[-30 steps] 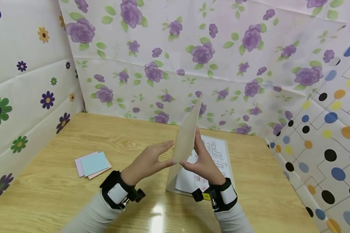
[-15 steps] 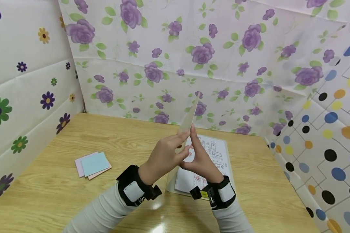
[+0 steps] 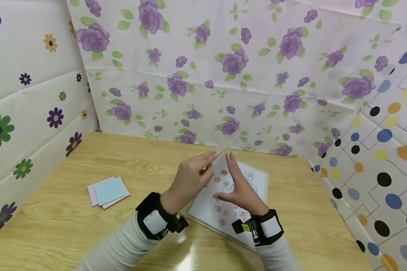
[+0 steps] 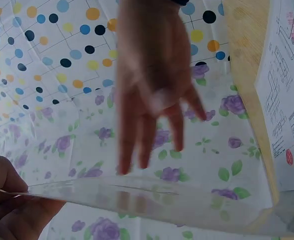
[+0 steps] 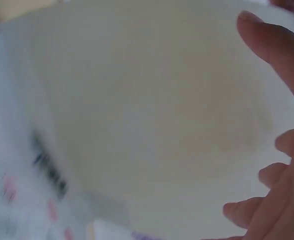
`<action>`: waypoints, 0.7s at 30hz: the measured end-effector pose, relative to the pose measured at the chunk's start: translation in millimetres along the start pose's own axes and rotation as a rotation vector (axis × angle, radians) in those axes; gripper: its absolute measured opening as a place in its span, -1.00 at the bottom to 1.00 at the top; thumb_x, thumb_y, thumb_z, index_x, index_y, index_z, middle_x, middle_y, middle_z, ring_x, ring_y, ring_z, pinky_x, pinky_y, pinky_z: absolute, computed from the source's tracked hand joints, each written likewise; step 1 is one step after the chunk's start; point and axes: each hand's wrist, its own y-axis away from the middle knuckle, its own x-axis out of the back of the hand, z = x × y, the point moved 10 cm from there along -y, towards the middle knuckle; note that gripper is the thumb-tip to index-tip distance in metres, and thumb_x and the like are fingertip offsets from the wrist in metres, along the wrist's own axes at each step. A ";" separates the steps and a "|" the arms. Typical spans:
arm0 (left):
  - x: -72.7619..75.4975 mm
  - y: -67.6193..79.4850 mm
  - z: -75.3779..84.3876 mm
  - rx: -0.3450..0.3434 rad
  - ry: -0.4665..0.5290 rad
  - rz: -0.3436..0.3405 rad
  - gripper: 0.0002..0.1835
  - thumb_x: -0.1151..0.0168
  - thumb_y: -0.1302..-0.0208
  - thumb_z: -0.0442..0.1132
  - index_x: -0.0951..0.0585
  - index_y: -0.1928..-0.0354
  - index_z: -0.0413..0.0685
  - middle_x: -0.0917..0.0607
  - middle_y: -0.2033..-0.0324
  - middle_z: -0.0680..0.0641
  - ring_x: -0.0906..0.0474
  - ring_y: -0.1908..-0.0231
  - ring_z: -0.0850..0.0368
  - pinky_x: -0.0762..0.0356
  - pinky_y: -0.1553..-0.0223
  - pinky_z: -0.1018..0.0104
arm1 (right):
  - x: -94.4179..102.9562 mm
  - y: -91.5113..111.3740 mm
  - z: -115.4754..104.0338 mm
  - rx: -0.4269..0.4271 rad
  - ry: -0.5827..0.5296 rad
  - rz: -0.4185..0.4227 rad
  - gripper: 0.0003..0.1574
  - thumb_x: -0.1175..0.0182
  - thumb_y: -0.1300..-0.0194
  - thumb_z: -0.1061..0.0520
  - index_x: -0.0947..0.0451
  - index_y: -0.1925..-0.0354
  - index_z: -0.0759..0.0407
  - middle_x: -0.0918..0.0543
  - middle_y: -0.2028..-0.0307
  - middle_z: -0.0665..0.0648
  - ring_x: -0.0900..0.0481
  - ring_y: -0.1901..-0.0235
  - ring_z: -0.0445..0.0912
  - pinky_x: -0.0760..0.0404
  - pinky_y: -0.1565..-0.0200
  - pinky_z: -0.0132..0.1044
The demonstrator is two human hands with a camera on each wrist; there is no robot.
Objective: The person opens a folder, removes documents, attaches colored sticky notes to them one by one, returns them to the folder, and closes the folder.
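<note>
A pale file folder lies skewed on the table with its cover (image 3: pixel 226 143) raised. Inside are white sheets (image 3: pixel 211 210) printed with line drawings and red stamp-like marks. My left hand (image 3: pixel 189 178) pinches the free edge of the cover between thumb and fingers, also visible in the left wrist view at the cover's edge (image 4: pixel 137 205). My right hand (image 3: pixel 244 192) hovers over the sheets on the cover's inner side, thumb and fingers spread, holding nothing. In the right wrist view the cover (image 5: pixel 152 110) fills most of the picture beside the spread right fingers (image 5: pixel 242 212).
Left of the folder lies a small stack of coloured paper pads (image 3: pixel 111 190), blue on top of pink and lilac. A wooden table (image 3: pixel 149 154) carries everything. Flowered cloth (image 3: pixel 176 49) hangs behind it, with dotted cloth (image 3: pixel 386 162) at the right.
My left hand has come right and taken the cover's edge, while my right hand has let go of it. The folder has turned on the table, and the cover leans lower to the right.
</note>
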 end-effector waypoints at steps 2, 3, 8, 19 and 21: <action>0.5 0.3 -1.7 0.012 0.007 0.004 -0.68 -0.07 -0.09 -0.50 -0.59 0.08 -0.26 -0.61 0.09 -0.23 -0.49 0.60 0.27 -0.42 0.58 0.61 | -4.4 6.4 16.3 -0.050 0.052 -0.036 0.35 -0.34 0.06 -0.09 0.42 -0.38 -0.13 0.45 -0.38 0.09 0.41 -0.36 0.07 0.06 -0.26 0.17; 0.7 0.4 -2.6 0.016 0.010 0.007 -0.68 -0.07 -0.08 -0.50 -0.59 0.08 -0.27 -0.61 0.10 -0.23 -0.51 0.59 0.26 -0.43 0.57 0.61 | -7.0 10.2 25.0 -0.084 0.084 -0.059 0.34 -0.34 0.07 -0.11 0.40 -0.38 -0.12 0.45 -0.38 0.11 0.40 -0.36 0.11 0.06 -0.25 0.19; 4.8 0.4 -5.0 0.030 0.007 0.041 -0.69 -0.08 -0.06 -0.52 -0.60 0.11 -0.30 -0.63 0.12 -0.23 -0.54 0.55 0.22 -0.46 0.56 0.60 | -17.5 32.5 69.0 -0.259 0.228 -0.166 0.30 -0.37 0.14 -0.19 0.19 -0.39 -0.03 0.32 -0.38 0.24 0.33 -0.32 0.29 0.05 -0.15 0.35; 9.8 1.6 -15.3 0.102 0.091 0.057 -0.70 -0.06 -0.12 -0.50 -0.59 0.08 -0.27 -0.63 0.12 -0.21 -0.61 0.17 0.04 -0.52 0.43 0.60 | -48.4 71.5 124.9 -0.469 0.355 -0.320 0.26 -0.41 0.32 -0.29 -0.11 -0.32 0.01 0.07 -0.35 0.34 0.13 -0.25 0.45 -0.08 0.02 0.47; 12.3 1.2 -16.2 0.102 0.087 0.065 -0.70 -0.07 -0.11 -0.51 -0.60 0.09 -0.27 -0.64 0.14 -0.21 -0.61 0.17 0.04 -0.53 0.43 0.59 | -52.1 74.2 127.9 -0.473 0.370 -0.328 0.25 -0.40 0.32 -0.31 -0.13 -0.31 0.01 0.02 -0.34 0.33 0.10 -0.24 0.45 -0.10 0.06 0.48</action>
